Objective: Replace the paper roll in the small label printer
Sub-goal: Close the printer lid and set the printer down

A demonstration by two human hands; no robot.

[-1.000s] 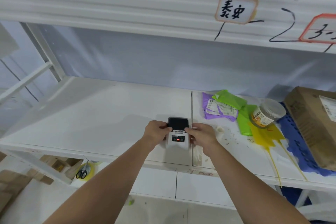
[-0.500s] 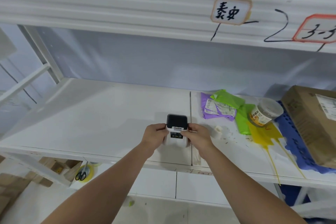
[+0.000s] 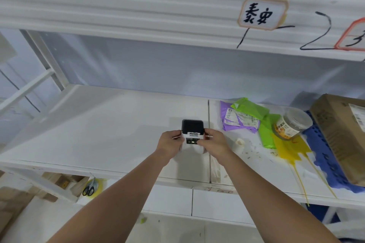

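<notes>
A small white label printer (image 3: 192,131) with a dark top panel stands on the white shelf (image 3: 110,128), near the seam between two shelf boards. My left hand (image 3: 170,144) grips its left side. My right hand (image 3: 212,143) grips its right side, with the thumb over the dark front panel. A small white paper roll (image 3: 240,141) lies on the shelf just right of my right hand, apart from it. Whether the printer's lid is open I cannot tell.
To the right lie purple and green mailer bags (image 3: 243,116), a clear plastic jar (image 3: 292,125) on its side, a yellow bag (image 3: 290,147), a blue plastic mat (image 3: 324,156) and a cardboard box (image 3: 343,134). Scissors (image 3: 88,189) lie on a lower level. An upper shelf (image 3: 158,10) overhangs.
Both hands stay on the printer. The right thumb has shifted over the front panel, and the red light seen there a second ago no longer shows.
</notes>
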